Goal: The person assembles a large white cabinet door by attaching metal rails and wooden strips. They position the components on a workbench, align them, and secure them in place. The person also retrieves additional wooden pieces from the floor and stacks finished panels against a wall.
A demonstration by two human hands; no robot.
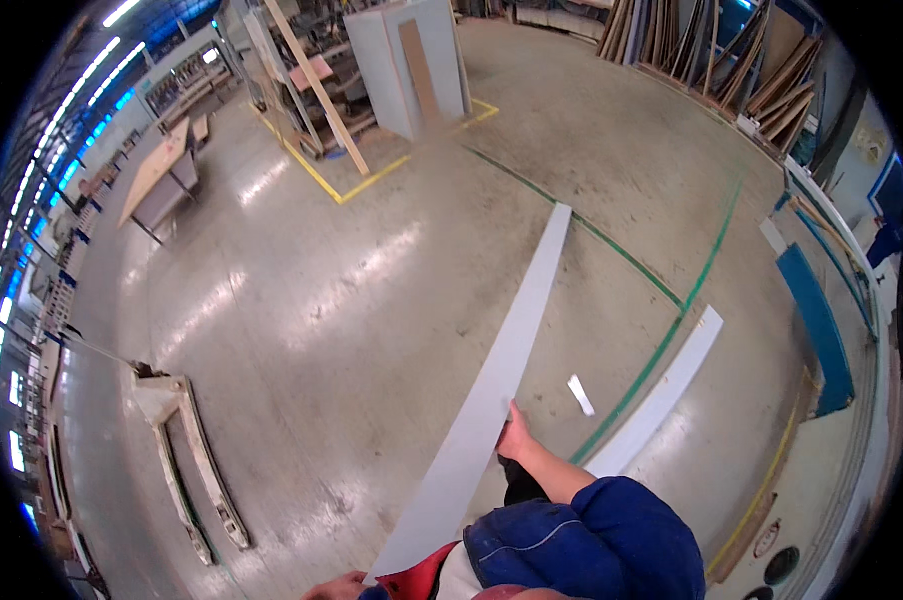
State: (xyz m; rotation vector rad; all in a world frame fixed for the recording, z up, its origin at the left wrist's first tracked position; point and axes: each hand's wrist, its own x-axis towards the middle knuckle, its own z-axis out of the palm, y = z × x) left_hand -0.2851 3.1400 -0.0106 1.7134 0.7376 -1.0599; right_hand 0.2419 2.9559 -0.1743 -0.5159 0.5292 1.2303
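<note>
A long, narrow light-grey board (492,395) stretches from my body out over the floor, its far end near a green floor line. My right hand (515,432) is closed on its right-hand edge, partway along. At the lower rim, my left hand (338,587) is beside the board's near end. That hand is cut off by the picture's edge and its fingers are hidden, so its grip cannot be made out. To the right, a second pale board (657,400) lies on the floor. A small white strip (581,396) lies between the two boards.
A pallet truck (187,440) stands on the left. Farther off are a wooden-topped table (159,170) and a grey cabinet (397,75) inside yellow floor lines. Several panels (662,35) lean at the back right. A blue panel (814,325) stands at the right.
</note>
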